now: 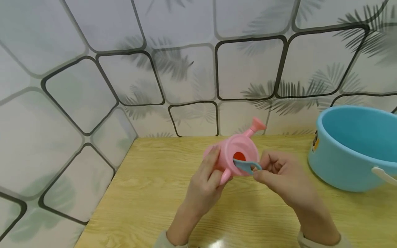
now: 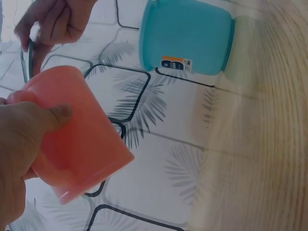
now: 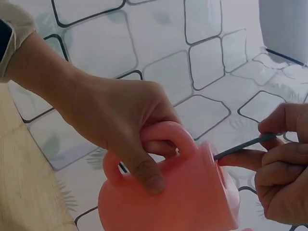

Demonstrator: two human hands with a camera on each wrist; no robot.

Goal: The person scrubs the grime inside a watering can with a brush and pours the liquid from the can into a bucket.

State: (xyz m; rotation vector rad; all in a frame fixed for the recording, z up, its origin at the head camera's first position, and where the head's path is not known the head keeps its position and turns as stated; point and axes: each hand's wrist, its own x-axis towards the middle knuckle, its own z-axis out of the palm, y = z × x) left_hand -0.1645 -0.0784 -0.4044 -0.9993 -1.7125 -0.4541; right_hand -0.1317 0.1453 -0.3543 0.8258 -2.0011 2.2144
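A pink toy watering can (image 1: pixel 237 148) is held tilted above the wooden table, its opening towards the right hand and its spout pointing up and away. My left hand (image 1: pixel 204 182) grips it by the handle (image 3: pixel 168 132), with the thumb pressed along the can's side. My right hand (image 1: pixel 285 175) pinches the end of a flat blue toy-tool handle (image 1: pixel 245 166) between thumb and fingers. The other end of this piece is at the can's opening, which shows red-orange inside; whatever lies deeper is hidden by the can.
A large light-blue bucket (image 1: pixel 338 155) with a white handle (image 1: pixel 384 175) stands on the table to the right. The wooden table (image 1: pixel 149 193) meets a wall (image 1: pixel 192 75) covered in stone-and-leaf patterned paper at the back and left.
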